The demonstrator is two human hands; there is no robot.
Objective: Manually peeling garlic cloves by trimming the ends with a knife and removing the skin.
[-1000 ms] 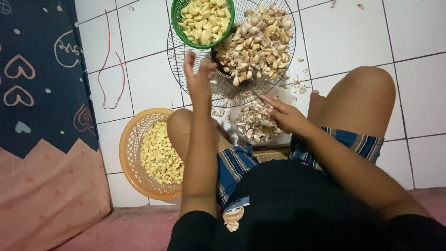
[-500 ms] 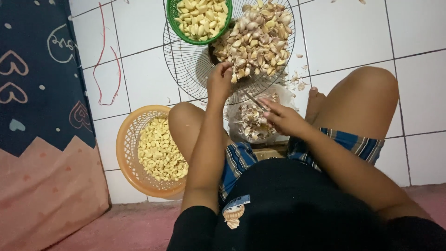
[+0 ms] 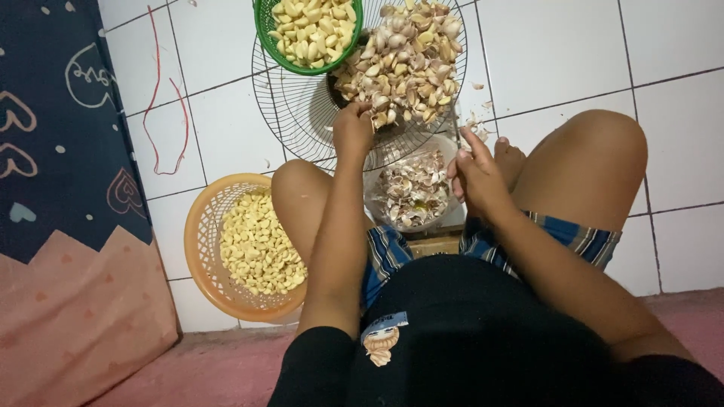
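While the left hand [image 3: 353,130] pinches into the papery heap of unpeeled garlic cloves [image 3: 403,60] on the round wire rack [image 3: 290,105], the right hand [image 3: 477,175] hangs loose-fingered, holding nothing, over the pale husk pile [image 3: 411,192].

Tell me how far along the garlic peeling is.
Done: peeled cloves fill the orange plastic basket and the green basket, and skins fill the clear bowl. In hand: the left hand reaches into the unpeeled cloves on the round wire rack; the right hand waits. Left: that whole heap.
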